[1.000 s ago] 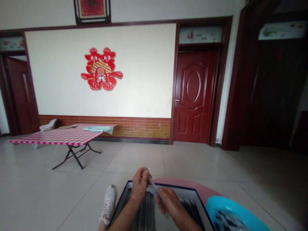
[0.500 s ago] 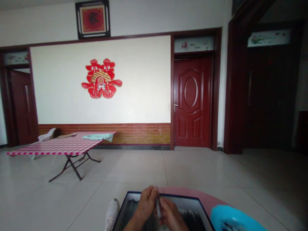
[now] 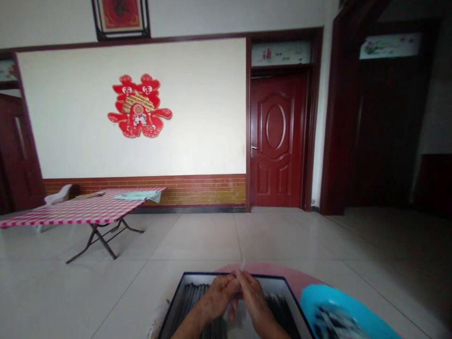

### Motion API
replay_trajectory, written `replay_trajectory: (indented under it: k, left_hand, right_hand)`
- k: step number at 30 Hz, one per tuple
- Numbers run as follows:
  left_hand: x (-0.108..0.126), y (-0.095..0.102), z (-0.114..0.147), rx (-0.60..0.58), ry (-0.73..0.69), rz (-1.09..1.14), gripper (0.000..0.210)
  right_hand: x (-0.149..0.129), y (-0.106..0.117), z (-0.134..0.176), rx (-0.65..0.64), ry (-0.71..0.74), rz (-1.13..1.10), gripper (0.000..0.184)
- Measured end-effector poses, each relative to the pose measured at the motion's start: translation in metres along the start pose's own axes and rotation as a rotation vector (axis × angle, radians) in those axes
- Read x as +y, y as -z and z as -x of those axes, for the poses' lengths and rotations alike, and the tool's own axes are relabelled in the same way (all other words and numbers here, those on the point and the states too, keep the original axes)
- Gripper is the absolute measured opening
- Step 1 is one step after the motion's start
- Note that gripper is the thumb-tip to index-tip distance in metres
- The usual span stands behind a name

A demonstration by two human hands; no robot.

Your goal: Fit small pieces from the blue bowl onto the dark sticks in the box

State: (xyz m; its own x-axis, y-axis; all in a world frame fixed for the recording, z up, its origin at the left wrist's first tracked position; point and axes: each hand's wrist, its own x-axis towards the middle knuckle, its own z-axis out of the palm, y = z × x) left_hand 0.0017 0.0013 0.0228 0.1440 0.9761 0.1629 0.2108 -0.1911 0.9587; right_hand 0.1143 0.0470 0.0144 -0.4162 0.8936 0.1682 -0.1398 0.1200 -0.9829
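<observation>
My left hand point(image 3: 222, 293) and my right hand point(image 3: 251, 294) meet over an open box, fingertips bent together. Between them they pinch a thin, pale, see-through strip point(image 3: 243, 265), its tip poking out past the fingers. Most of it is hidden by the hands and blurred, so its kind is unclear. Below them lies the white-lined box point(image 3: 278, 284) with a dark blue rim. Dark slender sticks point(image 3: 192, 301) stand in a row along its left side, and more dark slender pieces point(image 3: 278, 306) lie on its right.
The box rests on a pink round surface point(image 3: 293, 278). To its right is a bright blue basin point(image 3: 318, 294) with dark and whitish pieces inside. Part of a light shoe point(image 3: 154, 325) shows at the left. Farther off stands a folding table point(image 3: 88, 212) with a checked cloth.
My right hand has come up and over against the left fingers, covering the pale strip that showed between them. The view has tilted down and turned slightly right.
</observation>
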Motion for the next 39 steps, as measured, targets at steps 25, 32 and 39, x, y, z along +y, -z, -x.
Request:
replay_trajectory:
  k: [25,32,39]
  left_hand:
    - [0.02,-0.015,0.006,0.366,-0.095,-1.306,0.019]
    - [0.02,-0.02,0.006,0.371,-0.128,-1.224,0.032]
    - [0.031,-0.013,0.013,0.363,-0.251,-1.15,0.017]
  right_hand:
    - [0.004,0.01,-0.01,0.224,-0.098,-0.39,0.044]
    - [0.009,0.009,-0.007,0.185,-0.123,-0.263,0.044]
    - [-0.003,0.013,-0.006,0.156,0.013,0.133,0.041]
